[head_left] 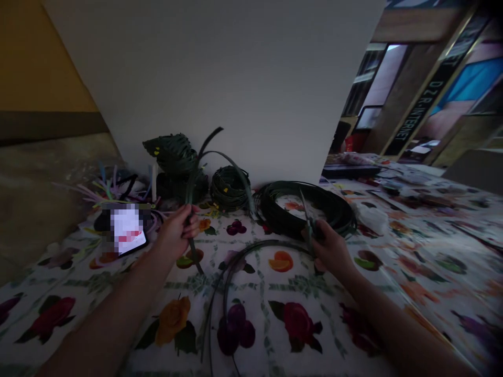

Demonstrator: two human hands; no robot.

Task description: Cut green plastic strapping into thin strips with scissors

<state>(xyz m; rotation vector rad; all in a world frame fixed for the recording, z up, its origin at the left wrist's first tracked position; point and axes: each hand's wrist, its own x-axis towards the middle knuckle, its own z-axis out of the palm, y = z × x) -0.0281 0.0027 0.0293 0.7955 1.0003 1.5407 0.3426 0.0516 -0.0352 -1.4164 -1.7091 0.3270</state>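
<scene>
Phone (pixel 131 238): is lying screen-lit at the left of the frame.
Woven pieces (pixel 173 154): are standing stacked, left of centre, beyond the left hand.
Left hand (pixel 184 229): is gripping closely, fingers curling around green strips, its forearm slanting up from the lower left.
Green strips (pixel 196 165): are rising from that fist and arching over mid-frame, one end hanging below.
Small basket (pixel 229 189): is sitting near centre.
Loose strips (pixel 227 272): are looping through the lower centre towards the right hand; whether it is holding them, I cannot tell.
Coil (pixel 271 209): is resting right of centre.
Scissors (pixel 308 222): are pointing upward before the coil.
Right hand (pixel 329 245): is wrapping around their handles, its forearm angling in from the lower right.
</scene>
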